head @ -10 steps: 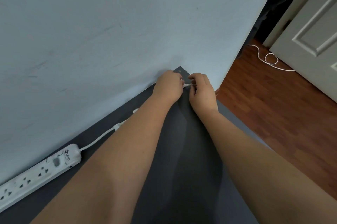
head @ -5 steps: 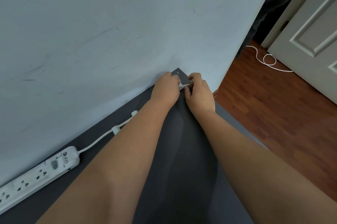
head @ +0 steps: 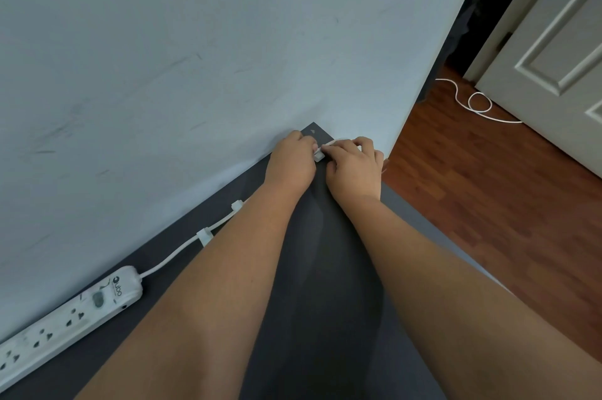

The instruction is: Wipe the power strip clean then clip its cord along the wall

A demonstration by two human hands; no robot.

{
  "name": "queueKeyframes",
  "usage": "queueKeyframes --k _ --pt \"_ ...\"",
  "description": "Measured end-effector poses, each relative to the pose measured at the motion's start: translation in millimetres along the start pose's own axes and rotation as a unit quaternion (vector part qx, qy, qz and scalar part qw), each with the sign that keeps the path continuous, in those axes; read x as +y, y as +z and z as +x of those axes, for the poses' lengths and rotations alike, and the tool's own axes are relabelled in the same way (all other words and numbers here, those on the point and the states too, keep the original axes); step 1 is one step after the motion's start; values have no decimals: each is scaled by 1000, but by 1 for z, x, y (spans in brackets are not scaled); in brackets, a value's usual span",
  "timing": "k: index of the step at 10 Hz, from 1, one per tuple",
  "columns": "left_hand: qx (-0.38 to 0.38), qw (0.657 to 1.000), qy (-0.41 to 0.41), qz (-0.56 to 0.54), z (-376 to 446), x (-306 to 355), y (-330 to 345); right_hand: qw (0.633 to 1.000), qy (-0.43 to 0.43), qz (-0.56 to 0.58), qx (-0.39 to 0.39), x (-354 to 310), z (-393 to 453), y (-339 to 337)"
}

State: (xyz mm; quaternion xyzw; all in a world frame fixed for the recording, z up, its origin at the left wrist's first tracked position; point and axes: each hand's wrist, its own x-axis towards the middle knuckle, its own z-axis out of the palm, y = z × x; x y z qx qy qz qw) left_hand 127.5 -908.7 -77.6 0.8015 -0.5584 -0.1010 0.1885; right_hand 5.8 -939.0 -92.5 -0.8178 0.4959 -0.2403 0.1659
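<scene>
A white power strip [head: 70, 315] lies on the dark mat [head: 325, 318] at the lower left, along the foot of the pale wall [head: 195, 57]. Its white cord [head: 172, 254] runs up and right through two white clips [head: 204, 235] [head: 236, 205], then goes behind my left forearm. At the mat's far corner my left hand [head: 291, 161] and my right hand [head: 353, 165] meet, both pinching the cord over a small white clip [head: 319, 156] between their fingertips. A short loop of cord shows above my right fingers.
Right of the mat is reddish wooden floor [head: 488, 204]. A white panelled door [head: 553, 67] stands at the far right, with another thin white cable [head: 472, 103] coiled on the floor before it. A dark gap opens past the wall's end.
Both hands stay at the mat's corner. The right fingers have shifted over the cord, and the small clip between the hands now shows more plainly.
</scene>
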Motion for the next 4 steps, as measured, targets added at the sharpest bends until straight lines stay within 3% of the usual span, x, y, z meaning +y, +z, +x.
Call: queueKeyframes --k 2,4 --pt "18 1000 11 -1 -8 1 1 999 -1 -27 -30 -2 2 -1" --pt "-11 987 17 159 -51 3 -8 999 9 -3 -47 -5 2 -5"
